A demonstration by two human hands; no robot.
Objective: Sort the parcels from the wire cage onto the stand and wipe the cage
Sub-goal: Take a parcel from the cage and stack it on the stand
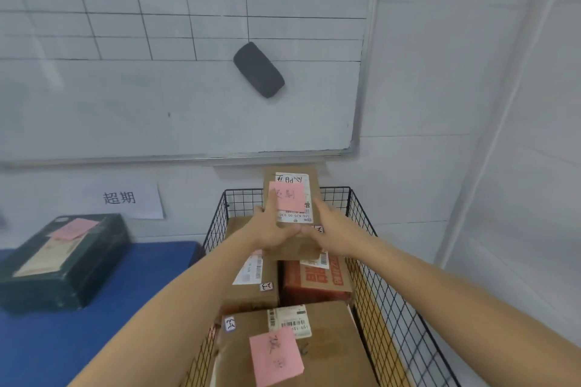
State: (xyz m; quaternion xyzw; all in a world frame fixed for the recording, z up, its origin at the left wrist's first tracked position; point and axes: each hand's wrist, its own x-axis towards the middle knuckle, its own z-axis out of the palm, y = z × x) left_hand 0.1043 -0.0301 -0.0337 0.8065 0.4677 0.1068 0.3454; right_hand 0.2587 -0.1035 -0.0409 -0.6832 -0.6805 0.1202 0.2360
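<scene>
Parcel is gripped by your left hand and right hand; lift it clear of the wire cage, keeping it level.

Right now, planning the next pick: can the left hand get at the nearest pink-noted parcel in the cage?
Likely not yet: the left hand helps hold the small parcel. The nearest parcel lies uncovered, so once freed, probably yes.

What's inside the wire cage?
Brown boxes, a red-printed box, a pink note on the nearest. The left hand and right hand hold a small box. Whatever lies underneath is hidden.
</scene>
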